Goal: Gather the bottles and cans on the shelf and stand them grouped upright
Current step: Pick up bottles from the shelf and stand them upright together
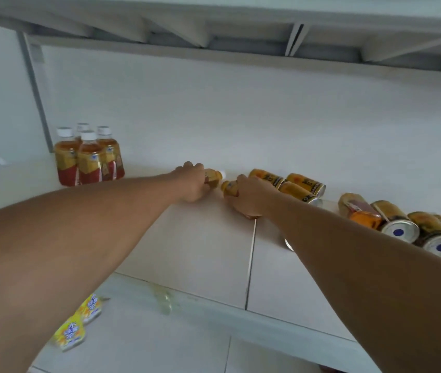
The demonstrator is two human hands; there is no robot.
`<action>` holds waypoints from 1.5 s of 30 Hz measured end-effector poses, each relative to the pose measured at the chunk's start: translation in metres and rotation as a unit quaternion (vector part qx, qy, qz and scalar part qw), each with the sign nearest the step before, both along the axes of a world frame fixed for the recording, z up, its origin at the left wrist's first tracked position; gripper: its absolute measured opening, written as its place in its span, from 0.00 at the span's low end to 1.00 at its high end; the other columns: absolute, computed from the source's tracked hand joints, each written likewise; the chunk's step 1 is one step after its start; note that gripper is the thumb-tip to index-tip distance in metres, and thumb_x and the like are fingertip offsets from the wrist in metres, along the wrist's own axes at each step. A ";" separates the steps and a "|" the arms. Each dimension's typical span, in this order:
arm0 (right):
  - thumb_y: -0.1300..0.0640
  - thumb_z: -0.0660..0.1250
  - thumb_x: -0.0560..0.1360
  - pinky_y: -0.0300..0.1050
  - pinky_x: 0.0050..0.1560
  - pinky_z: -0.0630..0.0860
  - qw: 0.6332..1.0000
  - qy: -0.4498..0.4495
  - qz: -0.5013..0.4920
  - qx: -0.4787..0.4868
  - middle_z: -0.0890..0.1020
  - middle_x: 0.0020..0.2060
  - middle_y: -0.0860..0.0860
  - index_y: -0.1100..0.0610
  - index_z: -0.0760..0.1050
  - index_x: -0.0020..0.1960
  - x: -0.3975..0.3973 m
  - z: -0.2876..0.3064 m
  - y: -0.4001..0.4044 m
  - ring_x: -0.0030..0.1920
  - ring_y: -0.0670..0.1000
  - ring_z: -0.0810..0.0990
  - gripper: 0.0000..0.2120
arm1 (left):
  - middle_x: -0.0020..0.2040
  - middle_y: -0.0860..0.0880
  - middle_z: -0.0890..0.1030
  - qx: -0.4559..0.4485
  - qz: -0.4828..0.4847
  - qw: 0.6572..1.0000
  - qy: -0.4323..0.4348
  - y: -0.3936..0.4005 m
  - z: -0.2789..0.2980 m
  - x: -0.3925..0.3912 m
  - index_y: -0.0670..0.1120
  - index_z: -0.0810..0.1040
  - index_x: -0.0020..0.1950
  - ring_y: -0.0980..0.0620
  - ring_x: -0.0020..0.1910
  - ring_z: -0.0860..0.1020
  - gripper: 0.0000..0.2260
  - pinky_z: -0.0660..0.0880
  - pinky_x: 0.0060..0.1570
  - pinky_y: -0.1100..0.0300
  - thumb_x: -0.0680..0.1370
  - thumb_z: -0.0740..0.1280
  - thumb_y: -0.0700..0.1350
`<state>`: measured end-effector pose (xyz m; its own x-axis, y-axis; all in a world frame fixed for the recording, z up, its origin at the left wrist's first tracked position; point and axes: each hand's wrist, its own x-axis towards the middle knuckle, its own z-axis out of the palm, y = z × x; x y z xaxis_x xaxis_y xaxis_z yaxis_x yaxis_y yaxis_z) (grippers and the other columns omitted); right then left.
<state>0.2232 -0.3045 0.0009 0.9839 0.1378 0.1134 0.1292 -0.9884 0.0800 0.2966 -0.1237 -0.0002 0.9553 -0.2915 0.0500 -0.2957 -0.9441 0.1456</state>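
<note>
Several tea bottles [87, 157] with white caps stand upright in a tight group at the back left of the white shelf [195, 251]. My left hand [193, 184] is closed around a lying tea bottle [214, 176] near the back wall. Just to its right, my right hand [251, 196] grips a second lying tea bottle [229, 187]. Three gold cans [294, 185] lie on their sides beside my right hand. Further right, more cans [402, 224] and a bottle [359, 211] lie in a heap, partly hidden by my right forearm.
The upper shelf's underside [241, 36] hangs overhead. A seam [250, 265] divides the shelf board. Below the shelf's front edge, on the lower level, lie yellow snack packets [79, 327]. A can rim [289, 244] peeks out under my right forearm.
</note>
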 end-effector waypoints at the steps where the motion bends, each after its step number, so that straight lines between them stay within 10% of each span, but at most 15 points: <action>1: 0.49 0.58 0.84 0.51 0.48 0.71 1.000 0.017 -0.008 -0.008 0.78 0.63 0.61 0.60 0.73 0.69 -0.003 0.002 0.004 0.62 0.65 0.78 0.20 | 0.62 0.40 0.76 0.010 0.009 1.000 0.009 0.004 0.002 -0.005 0.43 0.75 0.66 0.39 0.58 0.81 0.21 0.77 0.52 0.50 0.81 0.66 0.57; 4: 0.51 0.59 0.83 0.50 0.51 0.80 0.998 0.054 -0.024 -0.020 0.83 0.55 0.59 0.59 0.77 0.50 -0.012 0.011 0.013 0.52 0.61 0.82 0.13 | 0.43 0.45 0.86 0.018 0.025 0.999 0.037 0.018 0.013 -0.020 0.45 0.84 0.46 0.47 0.41 0.85 0.18 0.82 0.44 0.56 0.76 0.68 0.59; 9: 0.46 0.66 0.82 0.46 0.40 0.82 0.983 0.054 -0.063 0.161 0.82 0.39 0.54 0.57 0.74 0.43 -0.025 0.025 0.012 0.38 0.55 0.84 0.15 | 0.45 0.46 0.82 0.045 0.059 0.996 0.050 0.038 0.039 -0.049 0.44 0.79 0.47 0.46 0.44 0.82 0.21 0.74 0.36 0.58 0.73 0.74 0.61; 11: 0.46 0.69 0.81 0.42 0.34 0.81 0.951 0.032 -0.070 0.298 0.84 0.40 0.56 0.58 0.77 0.47 -0.028 0.032 0.016 0.34 0.51 0.84 0.14 | 0.47 0.45 0.84 -0.014 0.079 0.995 0.058 0.051 0.046 -0.058 0.44 0.80 0.48 0.46 0.45 0.84 0.21 0.78 0.39 0.58 0.70 0.77 0.60; 14: 0.44 0.72 0.79 0.49 0.51 0.83 0.900 -0.016 -0.087 0.427 0.84 0.53 0.57 0.61 0.78 0.61 -0.026 0.041 0.025 0.50 0.57 0.85 0.22 | 0.49 0.45 0.87 -0.193 0.106 0.972 0.076 0.073 0.045 -0.071 0.43 0.83 0.53 0.46 0.45 0.88 0.21 0.84 0.52 0.53 0.71 0.78 0.57; 23: 0.47 0.70 0.80 0.52 0.54 0.81 0.794 0.004 0.023 0.608 0.81 0.55 0.53 0.55 0.71 0.65 -0.030 0.024 0.092 0.54 0.56 0.83 0.19 | 0.57 0.52 0.86 -0.445 0.159 0.881 0.004 0.134 0.026 -0.140 0.54 0.83 0.65 0.52 0.57 0.84 0.19 0.79 0.66 0.49 0.77 0.76 0.58; 30: 0.44 0.71 0.81 0.61 0.61 0.82 0.755 0.071 0.088 0.646 0.78 0.62 0.55 0.50 0.67 0.74 -0.054 -0.006 0.150 0.60 0.58 0.81 0.26 | 0.63 0.47 0.85 -0.420 0.218 0.881 0.005 0.196 0.009 -0.185 0.47 0.80 0.71 0.46 0.64 0.82 0.19 0.76 0.71 0.42 0.81 0.76 0.46; 45: 0.49 0.70 0.84 0.41 0.40 0.75 0.782 0.008 0.056 0.621 0.77 0.53 0.41 0.52 0.65 0.74 -0.035 -0.010 0.271 0.49 0.42 0.80 0.23 | 0.52 0.54 0.81 -0.448 0.156 0.880 -0.006 0.321 0.004 -0.138 0.53 0.77 0.55 0.49 0.59 0.79 0.07 0.73 0.62 0.50 0.83 0.71 0.42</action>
<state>0.1879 -0.0339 -0.0086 0.9762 0.0164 0.2161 0.2118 -0.2841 -0.9351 0.1590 0.1976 0.0037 0.9795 0.1473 0.1377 -0.0493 -0.4873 0.8718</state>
